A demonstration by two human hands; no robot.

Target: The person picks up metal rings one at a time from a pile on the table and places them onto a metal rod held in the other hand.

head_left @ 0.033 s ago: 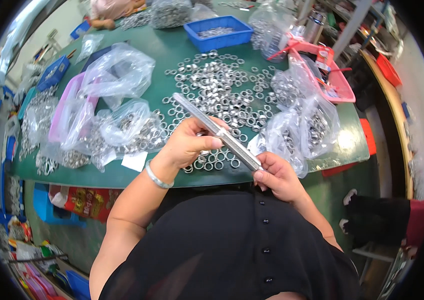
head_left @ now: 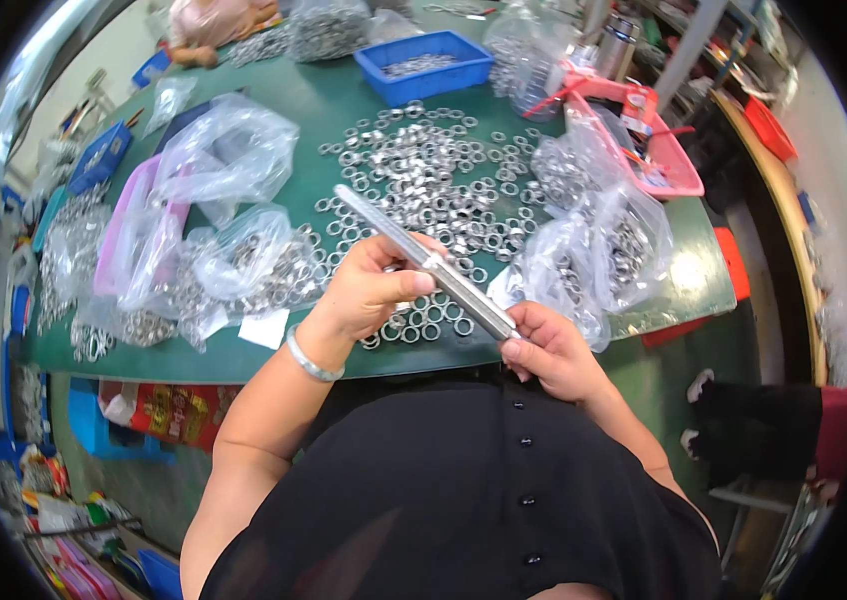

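Observation:
A long, straight silver metal rod [head_left: 472,297] slants across in front of me, its far end up to the left. My left hand [head_left: 369,287] is closed around its middle, thumb on the near side. Next to that thumb a pale band, which looks like a ring, sits on the rod. My right hand [head_left: 556,357] pinches the rod's lower right end between thumb and fingers. Just beyond both hands, many loose silver metal rings [head_left: 422,178] lie spread on the green table [head_left: 319,120]. Some rings show beneath the rod, partly hidden by my left hand.
Clear plastic bags of rings [head_left: 254,255] lie at left over a purple tray [head_left: 124,225]; more bags [head_left: 584,260] lie at right. Behind stand a blue bin [head_left: 424,85] and a pink basket [head_left: 679,165]. Another person's arm [head_left: 194,55] rests at the far left edge.
The whole view has shifted slightly, so the table's contents appear a little further left. Both hands keep the same hold on the rod.

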